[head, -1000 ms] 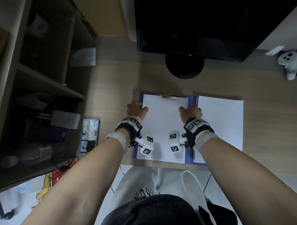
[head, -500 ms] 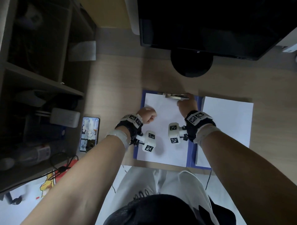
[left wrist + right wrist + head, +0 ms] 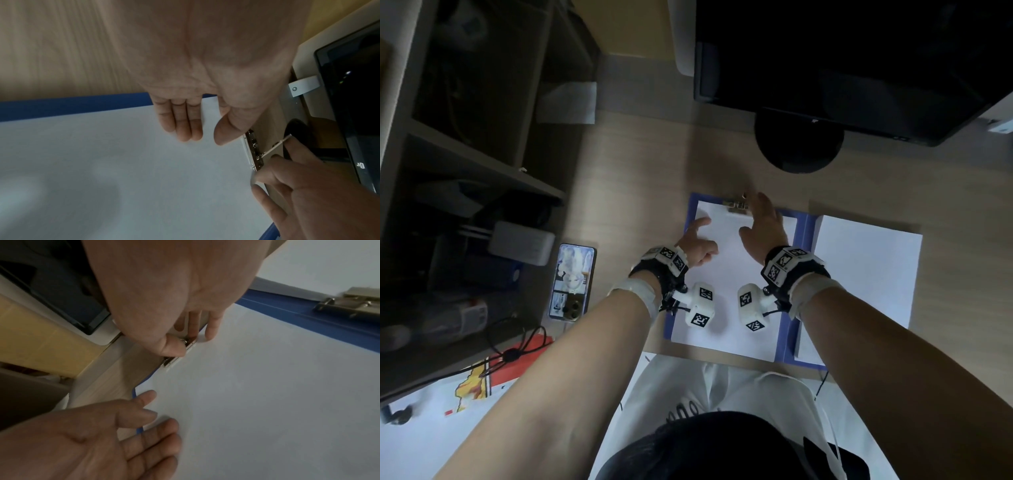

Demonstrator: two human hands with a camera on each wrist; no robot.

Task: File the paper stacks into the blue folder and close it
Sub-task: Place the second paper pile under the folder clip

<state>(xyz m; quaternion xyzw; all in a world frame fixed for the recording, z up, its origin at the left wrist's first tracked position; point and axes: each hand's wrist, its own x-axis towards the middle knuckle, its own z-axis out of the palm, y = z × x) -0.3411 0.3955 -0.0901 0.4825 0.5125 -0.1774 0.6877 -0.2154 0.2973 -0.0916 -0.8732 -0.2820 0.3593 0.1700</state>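
Observation:
The blue folder (image 3: 806, 240) lies open on the wooden desk. A white paper stack (image 3: 726, 274) covers its left panel, under the metal clip (image 3: 736, 205) at the top edge. A second white stack (image 3: 866, 274) lies on the right panel. My right hand (image 3: 751, 216) reaches to the clip (image 3: 170, 361), thumb on it and fingers pinching its wire lever (image 3: 275, 147). My left hand (image 3: 702, 240) rests with relaxed fingers on the upper left of the left stack (image 3: 123, 162), holding nothing.
A black monitor with a round base (image 3: 798, 144) stands just behind the folder. A phone (image 3: 572, 281) lies to the left beside a dark shelf unit (image 3: 465, 154). Another metal clamp (image 3: 349, 303) sits by the folder's spine. The desk's front edge runs right below the folder.
My right hand has moved from the stack's right edge up to the clip and taken hold of it. My left hand has come off the folder's left edge onto the paper.

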